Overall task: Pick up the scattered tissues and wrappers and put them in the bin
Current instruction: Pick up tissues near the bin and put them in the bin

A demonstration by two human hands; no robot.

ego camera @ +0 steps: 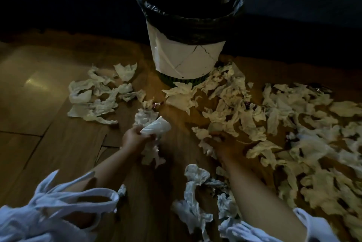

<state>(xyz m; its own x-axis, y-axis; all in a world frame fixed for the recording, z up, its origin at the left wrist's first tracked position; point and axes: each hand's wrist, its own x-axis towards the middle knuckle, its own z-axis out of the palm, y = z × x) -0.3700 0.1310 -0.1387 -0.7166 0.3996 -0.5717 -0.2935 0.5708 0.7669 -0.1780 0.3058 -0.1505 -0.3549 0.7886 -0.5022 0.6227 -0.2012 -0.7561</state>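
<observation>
A white bin [186, 55] with a black liner stands at the far middle of the wooden floor. Crumpled white tissues lie all around: one cluster at the left [98, 97], a wide spread at the right [274, 116], more near me [195, 198]. A small shiny wrapper [156, 105] lies between the clusters. My left hand [135, 139] is closed on a bunch of tissues [154, 128], some hanging below it. My right hand [221, 144] is pressed down among tissues at the edge of the right spread, blurred, its fingers hidden.
A dark wall and skirting run behind the bin. Bare wooden floor [39, 124] shows at the left and in a strip between my arms. White sleeves [58, 202] hang in the near corners.
</observation>
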